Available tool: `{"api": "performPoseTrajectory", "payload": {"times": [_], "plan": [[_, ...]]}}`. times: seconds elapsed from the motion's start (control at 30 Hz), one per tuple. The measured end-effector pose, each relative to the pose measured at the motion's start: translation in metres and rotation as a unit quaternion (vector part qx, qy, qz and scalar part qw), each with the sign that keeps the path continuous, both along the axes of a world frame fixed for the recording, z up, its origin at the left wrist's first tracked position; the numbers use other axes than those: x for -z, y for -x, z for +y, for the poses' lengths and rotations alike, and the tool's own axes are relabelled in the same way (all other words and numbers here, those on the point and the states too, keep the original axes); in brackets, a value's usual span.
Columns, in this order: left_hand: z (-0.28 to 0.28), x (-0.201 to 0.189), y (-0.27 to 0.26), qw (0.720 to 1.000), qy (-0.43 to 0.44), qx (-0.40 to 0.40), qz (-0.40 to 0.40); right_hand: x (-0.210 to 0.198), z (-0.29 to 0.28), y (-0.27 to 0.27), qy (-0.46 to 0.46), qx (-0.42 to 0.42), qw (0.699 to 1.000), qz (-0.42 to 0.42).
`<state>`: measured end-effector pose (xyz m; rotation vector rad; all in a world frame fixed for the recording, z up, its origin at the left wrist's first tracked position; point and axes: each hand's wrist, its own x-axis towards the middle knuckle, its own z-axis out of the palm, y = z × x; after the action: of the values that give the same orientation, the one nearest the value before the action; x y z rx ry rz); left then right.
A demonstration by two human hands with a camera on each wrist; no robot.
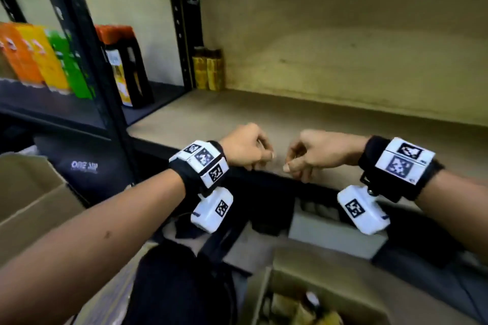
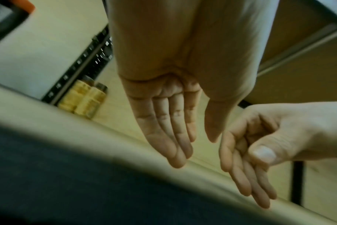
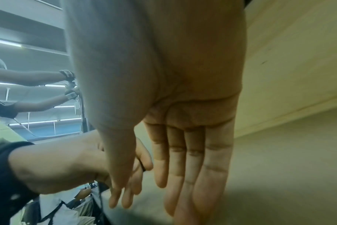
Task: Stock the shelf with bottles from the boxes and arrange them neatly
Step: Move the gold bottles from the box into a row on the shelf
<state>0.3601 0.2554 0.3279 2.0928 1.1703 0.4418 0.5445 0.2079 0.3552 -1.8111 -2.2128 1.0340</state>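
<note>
Two bottles with yellow labels [image 1: 207,68] [image 2: 83,100] stand side by side in the back left corner of the wooden shelf [image 1: 343,119]. My left hand [image 1: 260,159] [image 2: 196,152] and right hand [image 1: 293,166] [image 3: 144,201] hang close together over the shelf's front edge. Both have relaxed fingers pointing down and hold nothing. An open cardboard box [image 1: 264,295] sits below at the bottom of the head view, with blurred yellowish bottles [image 1: 303,306] inside.
The neighbouring dark shelf on the left carries orange, yellow and green cartons [image 1: 39,58] and a dark jug with an orange cap [image 1: 124,66]. A black upright post [image 1: 182,21] divides the shelves. Another cardboard box [image 1: 26,206] sits low left. Other people's arms [image 3: 29,79] show far off.
</note>
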Motion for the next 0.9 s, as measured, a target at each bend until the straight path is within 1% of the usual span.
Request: {"api": "performPoseTrajectory", "payload": {"times": [0.1,0.17,0.23,0.3,0.37,0.47,0.57,0.7,0.8,0.9], "plan": [[-0.051,0.046,-0.028,0.996,0.060,0.060,0.008,0.041,-0.058,-0.021,0.048,0.021,0.998,0.037],[-0.072,0.085,-0.043,0.992,0.103,0.076,0.012,0.076,-0.086,-0.036,0.069,0.046,0.995,0.050],[-0.085,0.128,-0.058,0.984,0.161,0.075,0.010,0.117,-0.107,-0.050,0.090,0.102,0.988,0.067],[-0.094,0.171,-0.074,0.976,0.209,0.058,0.016,0.163,-0.121,-0.062,0.117,0.168,0.975,0.089],[-0.102,0.213,-0.088,0.971,0.237,0.028,0.030,0.209,-0.132,-0.072,0.126,0.236,0.959,0.096],[-0.110,0.281,-0.097,0.959,0.274,-0.034,0.061,0.273,-0.151,-0.085,0.144,0.361,0.916,0.098],[-0.122,0.341,-0.098,0.935,0.333,-0.090,0.087,0.329,-0.176,-0.099,0.192,0.436,0.876,0.078],[-0.133,0.382,-0.098,0.917,0.356,-0.107,0.144,0.372,-0.206,-0.110,0.254,0.513,0.818,0.054],[-0.125,0.396,-0.103,0.911,0.367,-0.113,0.151,0.400,-0.213,-0.106,0.269,0.558,0.779,0.094],[-0.117,0.409,-0.116,0.912,0.373,-0.087,0.147,0.422,-0.208,-0.099,0.286,0.582,0.753,0.117]]}}
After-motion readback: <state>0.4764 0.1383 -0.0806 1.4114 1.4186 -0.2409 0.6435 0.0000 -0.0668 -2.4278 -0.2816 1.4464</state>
